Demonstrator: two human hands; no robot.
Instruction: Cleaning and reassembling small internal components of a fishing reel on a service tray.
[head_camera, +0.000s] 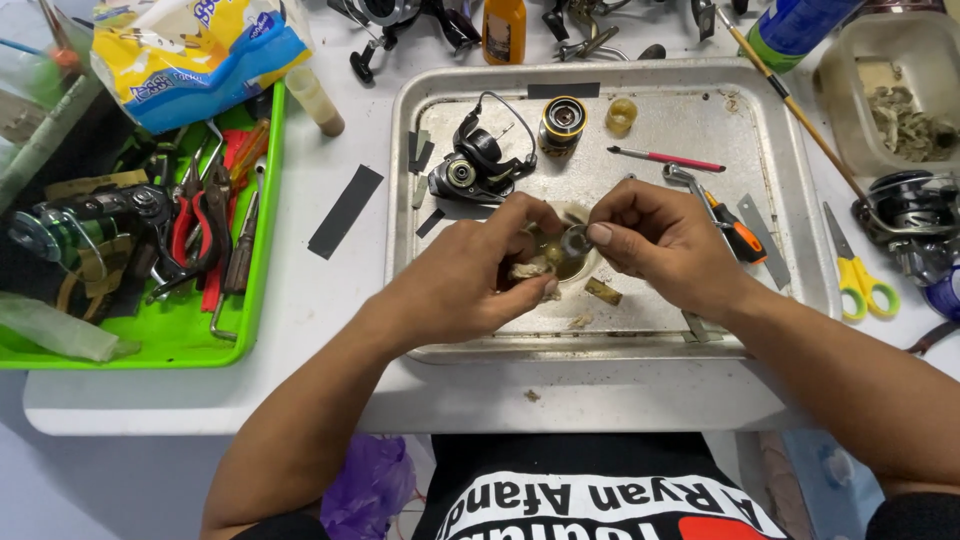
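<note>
Two bare hands met over a metal tray: the left hand was curled around a small greasy part and a wad of cloth, and the right hand pinched a small round metal part between thumb and fingertips, above a small bowl. Just beyond the left hand's knuckles lay one black spinning reel body and one spool. One orange-handled screwdriver rested beside the right hand. Far left of the left hand, a crumpled yellow, blue and white bag topped one green tray. One pair of yellow scissors lay off to the right.
</note>
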